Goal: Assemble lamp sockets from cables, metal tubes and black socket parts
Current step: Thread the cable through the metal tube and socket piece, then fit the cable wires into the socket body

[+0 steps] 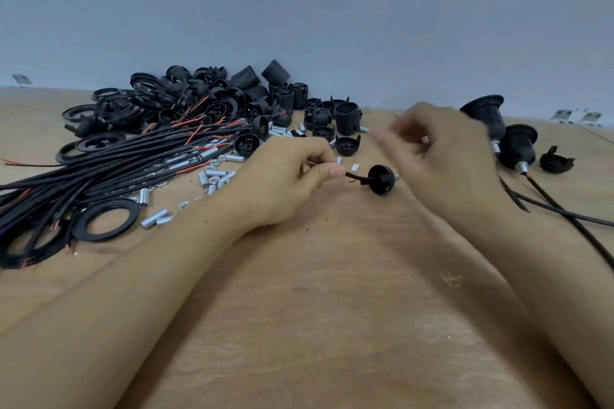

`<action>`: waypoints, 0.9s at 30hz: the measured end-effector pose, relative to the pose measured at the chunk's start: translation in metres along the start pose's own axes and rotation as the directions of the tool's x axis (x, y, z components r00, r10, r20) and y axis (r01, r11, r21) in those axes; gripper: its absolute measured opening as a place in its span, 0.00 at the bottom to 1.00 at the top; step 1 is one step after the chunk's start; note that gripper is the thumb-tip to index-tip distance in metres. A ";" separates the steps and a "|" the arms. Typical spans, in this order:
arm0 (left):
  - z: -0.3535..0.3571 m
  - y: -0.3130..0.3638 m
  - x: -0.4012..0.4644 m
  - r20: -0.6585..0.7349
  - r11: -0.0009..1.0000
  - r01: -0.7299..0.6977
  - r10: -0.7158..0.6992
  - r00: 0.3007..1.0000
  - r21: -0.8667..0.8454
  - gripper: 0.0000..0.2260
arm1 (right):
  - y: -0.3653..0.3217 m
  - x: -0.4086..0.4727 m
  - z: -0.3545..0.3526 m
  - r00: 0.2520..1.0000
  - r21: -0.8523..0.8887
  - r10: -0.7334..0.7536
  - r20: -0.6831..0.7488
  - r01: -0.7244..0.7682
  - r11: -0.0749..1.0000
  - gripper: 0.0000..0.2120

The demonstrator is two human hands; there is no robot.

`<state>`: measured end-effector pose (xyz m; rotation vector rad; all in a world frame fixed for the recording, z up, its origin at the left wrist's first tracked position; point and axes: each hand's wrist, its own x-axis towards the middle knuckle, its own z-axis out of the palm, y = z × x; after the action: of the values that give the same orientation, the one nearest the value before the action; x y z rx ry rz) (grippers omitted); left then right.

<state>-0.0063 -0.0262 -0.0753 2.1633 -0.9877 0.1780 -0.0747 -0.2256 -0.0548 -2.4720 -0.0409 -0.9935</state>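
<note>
Two finished sockets (505, 139) lie beyond the blurred right hand (442, 156), whose grip I cannot tell; left fingers (332, 172) pinch a cable (353, 176) threaded through a socket cap (381, 179), with heaps left.

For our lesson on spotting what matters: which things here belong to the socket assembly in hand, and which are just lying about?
In hand:
- left hand pinching a cable
- black cap threaded on that cable
- right hand, blurred, above the cap

Lying about:
- cable bundle
- loose metal tubes
- pile of black parts
- black ring
- finished sockets
- table
</note>
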 end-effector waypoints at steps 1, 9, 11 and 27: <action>0.000 0.001 -0.001 -0.003 0.999 -0.022 0.021 1.000 -0.046 0.08 | -0.004 -0.003 0.006 0.988 0.059 -0.099 0.122 0.092 0.994 0.12; 0.004 0.004 0.003 -0.148 0.956 0.011 -0.057 0.987 -0.293 0.08 | -0.001 -0.008 0.023 0.938 0.617 -0.022 0.345 -0.210 0.758 0.07; 0.005 0.004 0.004 -0.160 0.933 0.007 -0.069 0.985 -0.359 0.07 | -0.002 -0.008 0.025 0.934 0.661 0.000 0.359 -0.254 0.706 0.05; 0.005 0.003 0.002 -0.186 0.989 0.107 -0.126 0.975 -0.106 0.08 | 0.004 -0.003 0.032 0.922 0.790 0.247 0.298 -0.383 0.478 0.06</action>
<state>-0.0074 -0.0322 -0.0762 2.0664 -0.7430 0.2725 -0.0549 -0.2145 -0.0784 -1.5346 -0.0818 -0.4356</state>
